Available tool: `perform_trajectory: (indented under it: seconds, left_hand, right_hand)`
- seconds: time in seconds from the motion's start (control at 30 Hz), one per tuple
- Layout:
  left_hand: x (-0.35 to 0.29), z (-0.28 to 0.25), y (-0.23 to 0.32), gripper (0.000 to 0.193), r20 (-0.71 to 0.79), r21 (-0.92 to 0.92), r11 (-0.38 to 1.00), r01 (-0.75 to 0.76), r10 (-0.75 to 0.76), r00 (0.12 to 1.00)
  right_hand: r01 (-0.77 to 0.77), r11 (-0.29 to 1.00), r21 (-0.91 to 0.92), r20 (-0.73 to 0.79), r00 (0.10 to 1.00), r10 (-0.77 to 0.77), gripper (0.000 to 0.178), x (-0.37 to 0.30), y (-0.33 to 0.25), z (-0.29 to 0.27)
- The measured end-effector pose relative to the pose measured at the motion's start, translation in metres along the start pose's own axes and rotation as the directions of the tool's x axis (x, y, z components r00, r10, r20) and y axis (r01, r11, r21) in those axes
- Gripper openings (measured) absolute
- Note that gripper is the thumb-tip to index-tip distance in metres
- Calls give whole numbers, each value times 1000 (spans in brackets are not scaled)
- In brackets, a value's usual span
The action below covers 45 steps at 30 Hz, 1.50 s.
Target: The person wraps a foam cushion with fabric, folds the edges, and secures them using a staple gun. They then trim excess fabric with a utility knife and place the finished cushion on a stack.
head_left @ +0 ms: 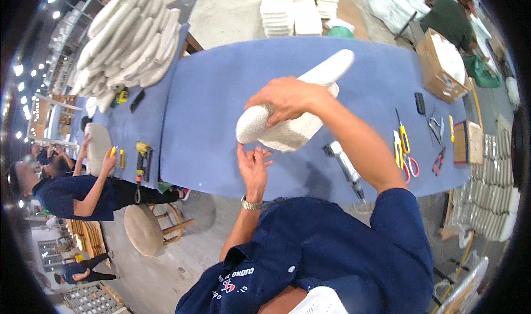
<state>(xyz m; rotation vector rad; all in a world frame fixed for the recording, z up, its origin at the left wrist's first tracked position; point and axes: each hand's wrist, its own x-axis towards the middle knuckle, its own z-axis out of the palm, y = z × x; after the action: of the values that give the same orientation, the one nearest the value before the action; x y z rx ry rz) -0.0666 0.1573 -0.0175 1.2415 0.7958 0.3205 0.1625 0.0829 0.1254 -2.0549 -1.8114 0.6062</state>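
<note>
A pale, woolly-covered upholstered piece with a curved, padded shape (296,134) is held tilted above the blue-covered table (210,115). My right hand (290,99) lies across its top, fingers bent over the padded edge, gripping it. Below its near left end, my left hand (254,167), with a metal watch on the wrist, has its fingers apart. The fingertips reach the lower edge of the cover; whether they pinch any fabric is not visible. To the right of the piece, a silver and black air tool (345,170) rests on the table.
Scissors (409,167), a yellow-handled screwdriver (404,139) and red-handled pliers (439,160) lie at the right. Beyond them stand a cardboard box (430,65) and a wooden box (468,142). Cushions (130,43) are piled far left; a co-worker (83,195) stands near a round stool (142,230).
</note>
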Motion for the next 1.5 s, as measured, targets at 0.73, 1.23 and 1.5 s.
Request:
perform_trajectory:
  seconds: [0.73,1.23,1.5]
  left_hand:
    - [46,20,-3,80,376,770,453,-450,247,893]
    - [101,-19,-18,55,156,-71,977,203,-190,969]
    - [99,-43,-40,57,260,-391,848,358,-271,927]
  right_hand:
    - [-386,897,215,-901,275,335,44,-21,103,168]
    - [32,593,805,-581,249,775,19,-121,37,242]
    - [-25,824,565,-704,507,498,28,-93,4,179]
